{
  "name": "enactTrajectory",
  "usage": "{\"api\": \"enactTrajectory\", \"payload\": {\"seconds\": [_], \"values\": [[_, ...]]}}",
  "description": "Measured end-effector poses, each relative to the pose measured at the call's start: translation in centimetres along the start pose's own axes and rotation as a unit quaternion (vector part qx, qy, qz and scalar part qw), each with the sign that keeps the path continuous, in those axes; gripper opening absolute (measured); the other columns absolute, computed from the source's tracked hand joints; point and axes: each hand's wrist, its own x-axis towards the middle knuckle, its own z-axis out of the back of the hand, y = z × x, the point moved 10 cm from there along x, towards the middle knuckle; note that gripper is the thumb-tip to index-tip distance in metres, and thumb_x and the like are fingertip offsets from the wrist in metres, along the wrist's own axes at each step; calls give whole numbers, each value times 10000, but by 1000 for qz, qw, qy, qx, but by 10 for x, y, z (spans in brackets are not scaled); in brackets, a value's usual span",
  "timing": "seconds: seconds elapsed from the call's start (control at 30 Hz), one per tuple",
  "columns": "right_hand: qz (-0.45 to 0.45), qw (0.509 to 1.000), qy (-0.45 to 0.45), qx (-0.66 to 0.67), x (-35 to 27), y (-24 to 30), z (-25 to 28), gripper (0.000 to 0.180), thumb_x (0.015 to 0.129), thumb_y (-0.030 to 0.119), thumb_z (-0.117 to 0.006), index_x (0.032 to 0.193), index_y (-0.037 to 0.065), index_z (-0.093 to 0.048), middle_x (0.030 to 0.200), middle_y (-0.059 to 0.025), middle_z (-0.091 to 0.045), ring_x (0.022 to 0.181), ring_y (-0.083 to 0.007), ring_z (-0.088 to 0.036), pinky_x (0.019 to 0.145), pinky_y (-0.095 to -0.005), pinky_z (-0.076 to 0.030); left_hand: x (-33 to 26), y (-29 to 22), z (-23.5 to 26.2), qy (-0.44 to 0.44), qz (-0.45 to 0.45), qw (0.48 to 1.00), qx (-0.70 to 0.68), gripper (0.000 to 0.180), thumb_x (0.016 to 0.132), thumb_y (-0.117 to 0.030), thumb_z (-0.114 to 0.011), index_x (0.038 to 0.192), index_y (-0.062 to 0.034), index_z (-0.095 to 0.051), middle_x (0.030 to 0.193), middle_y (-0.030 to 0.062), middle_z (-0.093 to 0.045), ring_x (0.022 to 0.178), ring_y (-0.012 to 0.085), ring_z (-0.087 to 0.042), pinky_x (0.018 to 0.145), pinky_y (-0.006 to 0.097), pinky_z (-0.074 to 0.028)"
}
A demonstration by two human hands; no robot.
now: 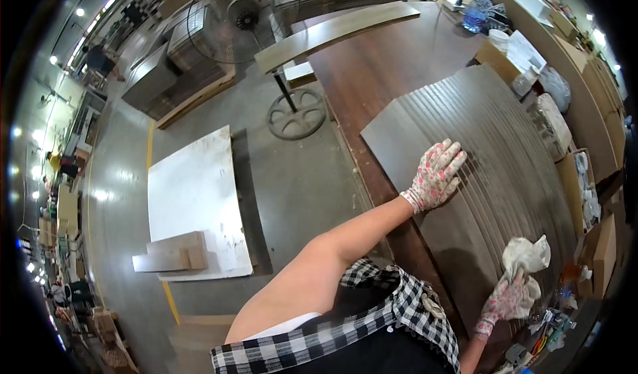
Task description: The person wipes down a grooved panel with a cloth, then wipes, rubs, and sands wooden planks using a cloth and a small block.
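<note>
A fanned row of grey-brown boards (405,125) lies overlapped across the brown table (372,55). My left hand (437,175), in a white glove with a pink floral pattern, rests flat on the boards with its fingers stretched out. Nearer to me on the right, my right hand (510,299) wears a matching glove. Its fingers close round a crumpled whitish cloth (528,254), which lies over the near right part of the boards.
Boxes, a wrapped bundle (550,125) and an open carton (579,188) line the table's right side. A water bottle (476,12) stands at the far right. One long board (339,32) bridges the far left edge. A fan (244,14) and a white sheet (193,201) are leftward.
</note>
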Motion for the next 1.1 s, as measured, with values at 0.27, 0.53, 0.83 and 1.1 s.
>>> {"api": "enactTrajectory", "payload": {"seconds": [0.27,0.53,0.83,1.1], "values": [[137,989,47,39,87,197,-3,463,851,224,-508,1306,155,-461,1390,-138,-376,1295,-332,-328,1040,-472,-269,-9,32,2,-32,41,999,12,631,719,-156,-602,1308,-49,-401,1357,170,-376,1286,369,-316,1067,499,-237],[137,988,-1,68,82,191,3,433,850,213,-499,1272,117,-507,1368,-158,-407,1266,-360,-360,1034,-484,-273,-14,98,20,-49,118,986,106,638,715,-188,-616,1303,-53,-408,1362,188,-357,1286,373,-306,1077,489,-216],[47,998,9,41,97,204,10,378,840,223,-476,1181,94,-579,1249,-128,-508,1226,-328,-415,998,-469,-304,-38,212,43,150,345,918,-125,849,790,-395,-630,1398,14,-200,1347,209,-421,1232,357,-406,1033,411,-318],[127,987,-62,77,175,376,-4,327,792,229,-546,1075,76,-605,1089,-192,-571,1045,-354,-530,871,-523,-394,-30,200,29,213,255,908,-254,784,768,-435,-661,1324,25,-355,1273,221,-475,1203,354,-432,1023,402,-325]]}}
